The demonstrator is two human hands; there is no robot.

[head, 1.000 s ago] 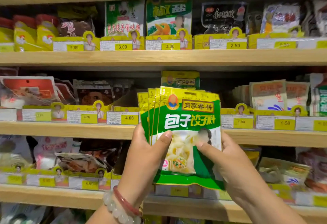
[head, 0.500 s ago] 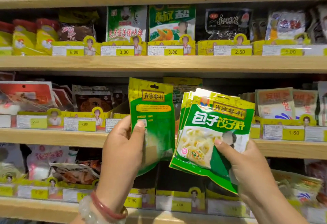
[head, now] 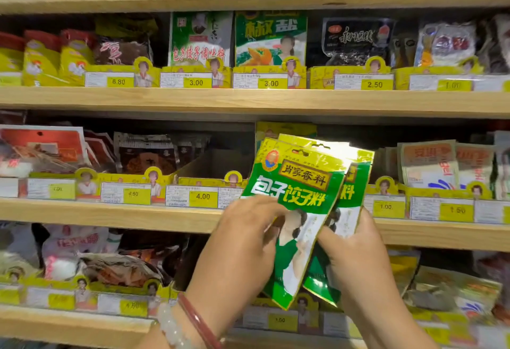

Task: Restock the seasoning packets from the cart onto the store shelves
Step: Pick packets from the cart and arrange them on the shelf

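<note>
Two hands, left [head: 242,249] and right [head: 356,263], each grip green seasoning packets [head: 300,205], apparently several, before middle shelf [head: 110,215].

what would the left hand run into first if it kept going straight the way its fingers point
Probably the green packet itself: the left hand points up and to the right, its fingers curled round the packet's left edge. Past that lie the right hand's packets; depth is hard to judge.
</note>
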